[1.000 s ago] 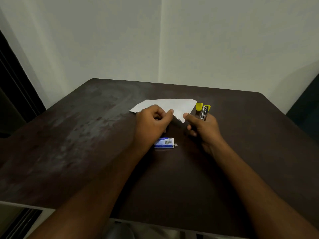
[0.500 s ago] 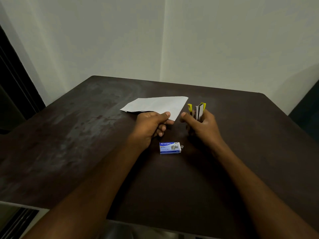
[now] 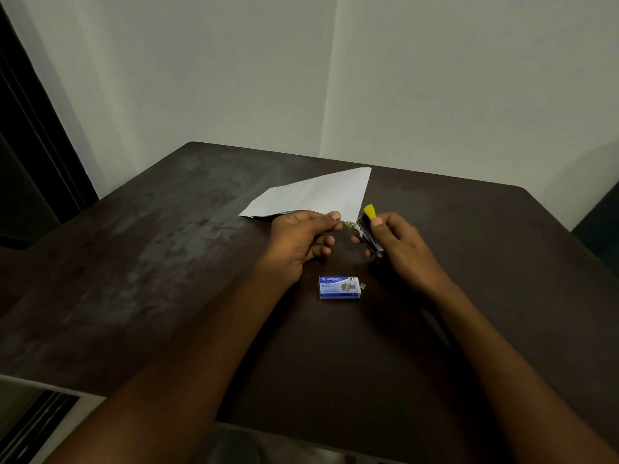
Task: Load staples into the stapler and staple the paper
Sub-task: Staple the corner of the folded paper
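A white sheet of paper (image 3: pixel 318 195) is lifted off the table, its near right corner pinched by my left hand (image 3: pixel 298 241). My right hand (image 3: pixel 398 246) grips a small stapler (image 3: pixel 366 229) with yellow ends, its jaws gaping apart and held right at the paper's pinched corner. A blue and white staple box (image 3: pixel 339 288) lies flat on the dark table (image 3: pixel 167 279) just in front of both hands, with a tiny loose bit of metal beside its right end.
The dark brown table sits in a corner of two pale walls (image 3: pixel 234 78). A dark doorway or frame (image 3: pixel 30 145) stands at the left. The near table edge runs along the bottom of the view.
My left hand has raised the paper's corner, so the sheet tilts up off the table. My right hand has tipped the stapler and brought its jaws to that corner.
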